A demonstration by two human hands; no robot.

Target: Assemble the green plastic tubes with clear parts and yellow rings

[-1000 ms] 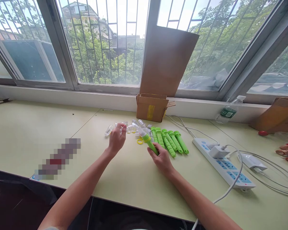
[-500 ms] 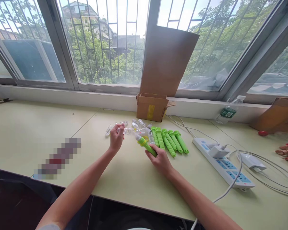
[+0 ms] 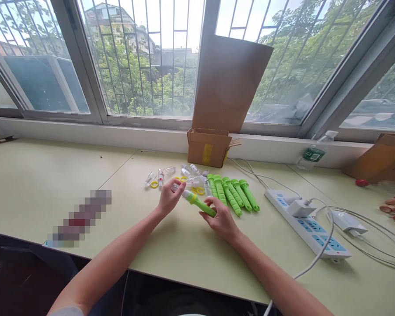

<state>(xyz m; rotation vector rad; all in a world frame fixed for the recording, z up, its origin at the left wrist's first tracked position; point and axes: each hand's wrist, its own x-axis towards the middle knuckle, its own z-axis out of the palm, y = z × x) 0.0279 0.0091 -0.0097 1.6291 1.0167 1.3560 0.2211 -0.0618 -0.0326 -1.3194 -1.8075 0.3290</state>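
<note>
My right hand (image 3: 222, 221) grips a green handle (image 3: 201, 204) by its lower end, its tip pointing up and left. My left hand (image 3: 169, 199) pinches a small clear tube (image 3: 178, 188) and holds it against the tip of that handle. Several more green handles (image 3: 233, 195) lie side by side on the table just right of my hands. Loose clear tubes (image 3: 166, 172) and yellow rings (image 3: 154, 184) are scattered behind my left hand.
An open cardboard box (image 3: 207, 147) stands at the window sill behind the parts. A white power strip (image 3: 307, 224) with plugged chargers and cables lies to the right. A plastic bottle (image 3: 314, 153) rests on the sill. A person's fingers (image 3: 393, 206) show at the far right edge.
My left hand picked a clear tube from the pile and brought it right and toward me to the handle's tip. My right hand tilted the green handle leftward to meet it.
</note>
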